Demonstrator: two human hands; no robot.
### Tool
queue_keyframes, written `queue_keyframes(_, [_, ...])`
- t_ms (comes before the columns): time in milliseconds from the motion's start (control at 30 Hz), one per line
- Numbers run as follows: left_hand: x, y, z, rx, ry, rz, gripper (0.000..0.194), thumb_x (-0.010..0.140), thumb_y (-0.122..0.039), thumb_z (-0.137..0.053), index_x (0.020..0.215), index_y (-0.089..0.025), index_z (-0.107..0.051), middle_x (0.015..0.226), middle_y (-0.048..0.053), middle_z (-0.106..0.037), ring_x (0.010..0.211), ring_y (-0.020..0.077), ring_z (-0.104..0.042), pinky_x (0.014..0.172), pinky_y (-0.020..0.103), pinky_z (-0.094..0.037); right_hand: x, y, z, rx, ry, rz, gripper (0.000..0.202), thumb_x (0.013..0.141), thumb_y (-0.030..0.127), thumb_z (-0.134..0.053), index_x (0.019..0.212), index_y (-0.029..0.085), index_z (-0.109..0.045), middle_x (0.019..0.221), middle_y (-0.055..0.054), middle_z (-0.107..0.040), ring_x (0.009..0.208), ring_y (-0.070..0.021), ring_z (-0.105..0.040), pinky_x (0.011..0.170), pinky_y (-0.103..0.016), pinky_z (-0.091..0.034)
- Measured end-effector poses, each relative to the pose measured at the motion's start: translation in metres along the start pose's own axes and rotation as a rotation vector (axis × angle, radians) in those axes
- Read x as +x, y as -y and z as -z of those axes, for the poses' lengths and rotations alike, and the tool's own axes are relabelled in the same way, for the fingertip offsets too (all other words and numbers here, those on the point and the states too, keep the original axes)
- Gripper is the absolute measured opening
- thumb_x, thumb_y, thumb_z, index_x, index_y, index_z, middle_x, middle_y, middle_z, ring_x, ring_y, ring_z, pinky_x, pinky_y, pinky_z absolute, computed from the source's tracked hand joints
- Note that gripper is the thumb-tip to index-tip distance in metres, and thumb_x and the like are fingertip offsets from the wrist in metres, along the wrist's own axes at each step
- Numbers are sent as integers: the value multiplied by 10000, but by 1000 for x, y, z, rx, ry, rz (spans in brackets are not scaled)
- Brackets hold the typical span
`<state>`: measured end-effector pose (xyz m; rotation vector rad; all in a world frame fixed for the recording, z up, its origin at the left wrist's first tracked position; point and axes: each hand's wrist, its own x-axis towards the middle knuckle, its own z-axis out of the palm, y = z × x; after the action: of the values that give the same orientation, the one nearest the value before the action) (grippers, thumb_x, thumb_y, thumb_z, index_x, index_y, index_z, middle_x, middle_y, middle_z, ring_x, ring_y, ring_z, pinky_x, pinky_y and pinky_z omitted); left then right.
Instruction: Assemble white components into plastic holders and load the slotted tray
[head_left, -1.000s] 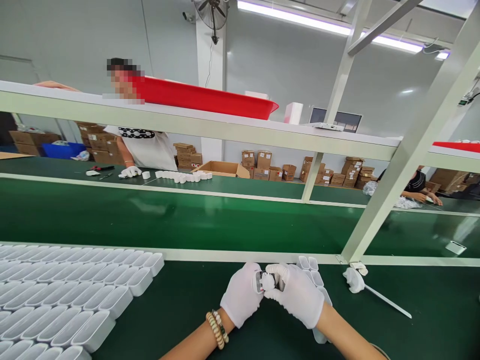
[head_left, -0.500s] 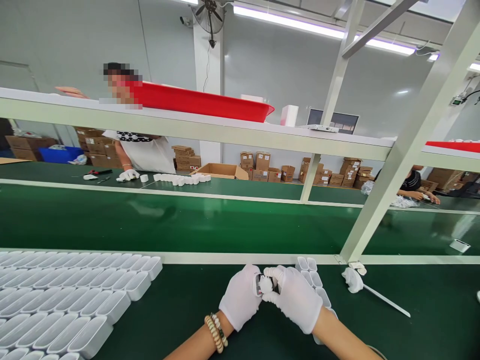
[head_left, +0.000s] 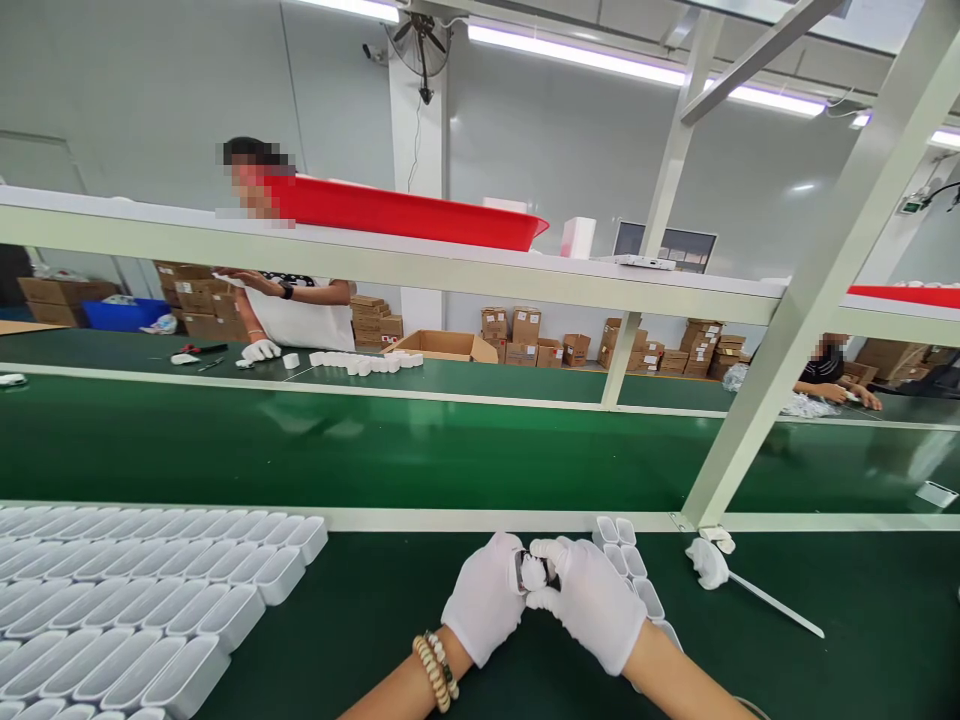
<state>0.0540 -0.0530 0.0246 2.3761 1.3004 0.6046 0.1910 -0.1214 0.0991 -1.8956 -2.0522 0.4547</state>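
Both my hands wear white gloves and meet low in the middle of the head view. My left hand (head_left: 486, 598) grips the left side of a small silver-and-black piece (head_left: 518, 572); its exact kind is hard to make out. From the right, my right hand (head_left: 589, 605) holds the same piece, thumb and fingers pinched around its dark end. A white patch covers the piece's middle, and the fingers hide much of the rest. Beside and partly behind my right hand stand several small white open containers (head_left: 646, 597).
Rows of long white open containers (head_left: 184, 672) fill the left of the green table. A crumpled white cloth (head_left: 706, 563) and thin white stick (head_left: 776, 604) lie at right. Beyond runs a green belt (head_left: 450, 455), with a slanted post (head_left: 802, 270). Two co-workers sit opposite.
My hands stay nearly in place, still around the small piece. The left co-worker's raised arm has come down below the shelf. On the belt, a white item has entered at left; another has shifted right.
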Motion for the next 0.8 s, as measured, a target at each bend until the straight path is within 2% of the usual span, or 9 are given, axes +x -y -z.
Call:
queue_keyframes(167, [-1,-1,0,-22,-3,-8,203,885,-181,-517,734,-235,-392,748,25,-550,684,181,-531,644,286,-310,0,3,4,-11,52,-8,148,816,146,-728,796,208,-594,815,36,-617,741,-146,-488,679,-287,-304])
queue_keyframes(333, [-2,1,0,-42,-9,-21,166,872,-178,-539,761,-229,-426,786,52,-607,706,196,-564,661,296,-344,2,0,-1,-80,29,20,86,833,225,-754,872,231,-677,842,23,-643,754,-164,-528,668,-296,-322])
queue_keyframes(433, [-3,1,0,-50,-8,-30,113,864,-160,-546,794,-213,-475,802,65,-633,717,205,-586,672,303,-371,4,-4,-7,-107,36,33,141,834,280,-777,961,256,-724,890,6,-686,802,-194,-594,683,-307,-366])
queue_keyframes(533, [-3,2,-2,-70,-3,-67,59,847,-174,-588,831,-199,-537,873,83,-662,780,224,-618,705,311,-399,6,-4,-7,-142,77,9,447,782,320,-840,1206,271,-706,1042,-40,-735,933,-264,-646,768,-347,-430])
queue_keyframes(600, [-1,4,-6,-131,-30,-68,66,828,-168,-617,841,-199,-560,893,75,-663,801,223,-619,718,310,-408,5,-1,-2,-146,76,-21,732,728,318,-885,1398,252,-598,1178,-81,-727,1044,-311,-649,869,-392,-461])
queue_keyframes(667, [2,8,-12,-202,-77,-26,125,808,-95,-594,802,-204,-532,840,48,-633,766,197,-591,714,298,-408,1,5,5,-173,61,-47,840,746,317,-874,1495,238,-503,1291,-111,-689,1135,-343,-633,959,-439,-456])
queue_keyframes(733, [4,13,-17,-241,-116,24,221,776,-5,-539,765,-215,-470,780,17,-583,717,168,-544,696,279,-397,-4,11,11,-236,75,-54,708,817,337,-812,1466,268,-539,1282,-107,-692,1137,-356,-639,957,-463,-459])
queue_keyframes(800, [6,16,-21,-250,-136,46,284,750,44,-495,751,-229,-418,742,-5,-535,679,152,-497,670,268,-377,-9,16,14,-318,106,-42,530,871,375,-751,1378,302,-616,1178,-91,-725,1046,-353,-672,862,-446,-474])
